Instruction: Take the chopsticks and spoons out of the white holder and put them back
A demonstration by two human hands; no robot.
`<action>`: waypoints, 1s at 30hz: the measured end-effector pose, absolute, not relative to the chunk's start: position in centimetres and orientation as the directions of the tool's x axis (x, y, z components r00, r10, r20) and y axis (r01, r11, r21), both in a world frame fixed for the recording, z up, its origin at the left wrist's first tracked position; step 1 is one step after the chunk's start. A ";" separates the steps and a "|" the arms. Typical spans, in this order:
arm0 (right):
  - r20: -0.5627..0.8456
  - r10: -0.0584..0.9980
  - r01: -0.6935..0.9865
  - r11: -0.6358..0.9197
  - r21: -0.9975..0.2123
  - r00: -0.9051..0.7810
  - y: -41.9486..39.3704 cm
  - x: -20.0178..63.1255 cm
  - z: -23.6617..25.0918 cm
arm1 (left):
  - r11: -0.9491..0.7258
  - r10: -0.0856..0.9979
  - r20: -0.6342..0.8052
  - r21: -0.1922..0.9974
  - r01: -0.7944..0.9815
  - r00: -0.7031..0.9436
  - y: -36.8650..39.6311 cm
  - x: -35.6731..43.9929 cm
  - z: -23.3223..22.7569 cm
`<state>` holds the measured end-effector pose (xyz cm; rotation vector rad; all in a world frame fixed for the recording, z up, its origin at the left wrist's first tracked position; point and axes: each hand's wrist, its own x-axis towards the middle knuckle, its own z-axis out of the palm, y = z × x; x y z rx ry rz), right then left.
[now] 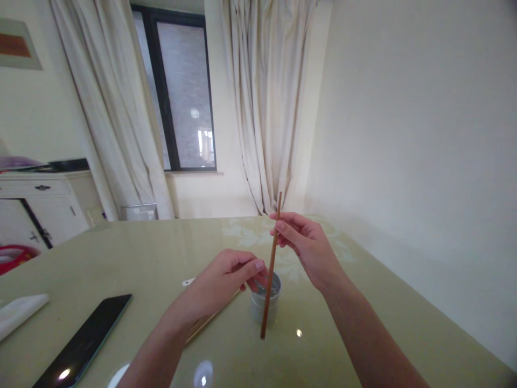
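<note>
**Holding a chopstick upright over the cup**

Pinching the chopstick [271,264] near its top, the right hand [309,245] has thumb and fingers closed on it, and the stick hangs almost upright, tilted a touch. Its lower end crosses in front of the cup [265,302] and stops just above the table [363,302]; whether the tip touches the glass is hard to say.

Left hand [226,283] now: curled over the cup's near rim, fingertips closed at the edge. It hides part of the opening, so what lies inside cannot be made out, nor whether the fingers grip the rim or just rest on it.

Under that wrist, more sticks [205,322] lie flat on the table, mostly covered by the forearm. A small white thing [188,282] peeks out behind the hand, too little of it showing to name.

Further left, a dark phone [86,339] lies face up, its lower end cut off by the frame. A white cloth [18,312] sits at the left edge, also cropped. Behind, curtains [262,108] and a window [181,91].
</note>
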<state>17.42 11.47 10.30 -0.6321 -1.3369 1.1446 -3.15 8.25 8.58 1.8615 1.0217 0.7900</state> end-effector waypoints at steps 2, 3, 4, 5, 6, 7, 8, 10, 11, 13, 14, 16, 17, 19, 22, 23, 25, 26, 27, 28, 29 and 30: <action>0.477 0.876 -0.170 0.461 -0.871 -0.068 11.9 17.8 10.4 | -0.342 0.920 0.147 0.755 0.559 0.364 9.5 -4.3 7.9; 0.502 0.864 -0.122 0.494 -0.861 -0.046 12.1 18.1 10.4 | -0.327 0.938 0.142 0.660 0.676 0.315 10.2 -4.9 7.2; 0.522 0.852 -0.076 0.519 -0.852 -0.036 12.4 18.3 10.3 | -0.299 0.952 0.123 0.555 0.776 0.279 10.9 -5.5 6.4; 0.538 0.842 -0.035 0.537 -0.843 -0.036 12.6 18.5 10.2 | -0.266 0.963 0.079 0.453 0.851 0.258 11.5 -6.0 5.5; 0.549 0.835 0.006 0.550 -0.835 -0.045 12.9 18.8 10.1 | -0.239 0.968 0.015 0.370 0.898 0.251 12.0 -6.4 4.5; 0.554 0.830 0.047 0.557 -0.829 -0.062 13.1 19.0 9.9 | -0.223 0.966 -0.055 0.311 0.924 0.251 12.4 -6.8 3.5; 0.552 0.830 0.087 0.558 -0.825 -0.082 13.4 19.2 9.6 | -0.219 0.960 -0.114 0.273 0.937 0.257 12.7 -7.0 2.5; 0.525 0.843 0.173 0.539 -0.825 -0.121 13.8 19.4 9.1 | -0.220 0.949 -0.176 0.234 0.947 0.263 13.1 -7.1 1.0; 0.502 0.854 0.220 0.520 -0.825 -0.138 14.0 19.4 8.8 | -0.216 0.949 -0.180 0.218 0.952 0.257 13.1 -7.0 0.5; 0.447 0.878 0.321 0.479 -0.817 -0.171 14.4 19.2 8.3 | -0.209 0.957 -0.161 0.199 0.957 0.242 13.1 -6.9 -0.2; 0.422 0.887 0.366 0.462 -0.808 -0.188 14.6 19.0 8.0 | -0.202 0.959 -0.157 0.198 0.959 0.235 13.2 -6.8 -0.5; 0.389 0.897 0.431 0.442 -0.787 -0.211 14.8 18.6 7.5 | -0.188 0.961 -0.162 0.206 0.960 0.223 13.4 -6.9 -0.9; 0.380 0.899 0.448 0.438 -0.779 -0.218 15.0 18.4 7.3 | -0.183 0.961 -0.167 0.210 0.960 0.220 13.5 -7.0 -1.1; 0.372 0.900 0.469 0.436 -0.768 -0.228 15.2 18.0 6.7 | -0.177 0.960 -0.179 0.210 0.961 0.216 13.9 -7.3 -1.6; 0.349 0.904 0.502 0.427 -0.752 -0.246 15.4 17.6 6.0 | -0.163 0.961 -0.189 0.195 0.967 0.200 14.2 -7.5 -1.9; 0.339 0.907 0.511 0.421 -0.749 -0.250 15.5 17.6 5.7 | -0.155 0.961 -0.200 0.188 0.970 0.192 14.2 -7.6 -1.9; 0.320 0.913 0.527 0.406 -0.746 -0.251 15.7 17.4 5.4 | -0.142 0.956 -0.233 0.173 0.975 0.181 14.0 -7.5 -1.7; 0.316 0.915 0.535 0.402 -0.743 -0.250 15.8 17.4 5.2 | -0.141 0.951 -0.251 0.168 0.976 0.181 13.9 -7.4 -1.6; 0.316 0.915 0.543 0.403 -0.737 -0.249 15.9 17.3 5.1 | -0.144 0.946 -0.268 0.165 0.976 0.185 13.8 -7.3 -1.5; 0.319 0.914 0.549 0.405 -0.731 -0.250 16.0 17.3 5.0 | -0.149 0.940 -0.281 0.164 0.975 0.191 13.6 -7.2 -1.4; 0.321 0.913 0.554 0.408 -0.726 -0.251 16.0 17.2 4.9 | -0.156 0.938 -0.286 0.165 0.974 0.198 13.5 -7.1 -1.3; 0.323 0.912 0.558 0.410 -0.722 -0.252 16.1 17.1 4.9 | -0.161 0.937 -0.284 0.168 0.972 0.205 13.4 -7.0 -1.1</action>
